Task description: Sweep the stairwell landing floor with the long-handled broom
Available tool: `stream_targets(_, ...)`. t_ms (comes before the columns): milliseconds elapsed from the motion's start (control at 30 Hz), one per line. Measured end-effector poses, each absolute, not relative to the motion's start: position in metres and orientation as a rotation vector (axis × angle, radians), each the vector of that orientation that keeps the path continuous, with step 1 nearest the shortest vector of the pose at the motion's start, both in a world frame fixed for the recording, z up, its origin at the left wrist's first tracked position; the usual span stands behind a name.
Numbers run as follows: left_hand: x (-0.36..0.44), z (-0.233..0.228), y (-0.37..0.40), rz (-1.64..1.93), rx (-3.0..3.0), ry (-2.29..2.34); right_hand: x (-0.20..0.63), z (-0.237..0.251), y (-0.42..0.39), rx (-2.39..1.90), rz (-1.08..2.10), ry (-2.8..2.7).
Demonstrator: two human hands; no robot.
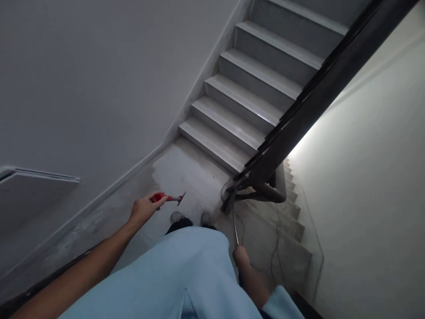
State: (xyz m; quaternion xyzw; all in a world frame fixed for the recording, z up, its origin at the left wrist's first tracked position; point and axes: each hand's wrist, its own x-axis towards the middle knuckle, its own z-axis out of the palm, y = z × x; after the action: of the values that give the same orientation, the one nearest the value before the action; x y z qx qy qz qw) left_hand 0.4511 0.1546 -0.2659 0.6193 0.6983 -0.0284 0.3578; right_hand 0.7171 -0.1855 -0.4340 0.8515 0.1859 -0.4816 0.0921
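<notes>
No text, label, number or sign can be read anywhere here.

Ahead: stairs [252,88] rise from the landing [186,173].
Left: wall [99,79] beside the stairs.
Right: handrail [318,93], more steps [285,221] below it.

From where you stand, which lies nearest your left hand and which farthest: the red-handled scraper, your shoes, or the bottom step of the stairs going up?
1. The red-handled scraper, held in the left hand.
2. The shoes, just right of that hand, on the landing.
3. The bottom step, ahead and to the right.
</notes>
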Motion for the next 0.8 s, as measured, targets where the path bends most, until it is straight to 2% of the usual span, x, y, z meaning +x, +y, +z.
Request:
stream_targets(333, 0.459, -0.269, 0.145, -0.1, 1.605, 1.782, 0.738, -0.391, -0.307, 2.381, -1.183, 0.9)
stream_targets(500, 0.467, -0.271, 0.137, -0.101, 1.608, 1.776, 0.753, -0.39, -0.26, 2.251, -1.218, 0.988)
stream_targets(667, 0.472, -0.268, 0.131, -0.091, 1.601, 1.797, 0.766, -0.419, -0.173, 2.241, -1.292, 1.055)
stream_targets(800, 0.475, -0.263, 0.132, -0.091, 1.6, 1.827, 0.777, -0.438, -0.176, 2.364, -1.359, 0.933)
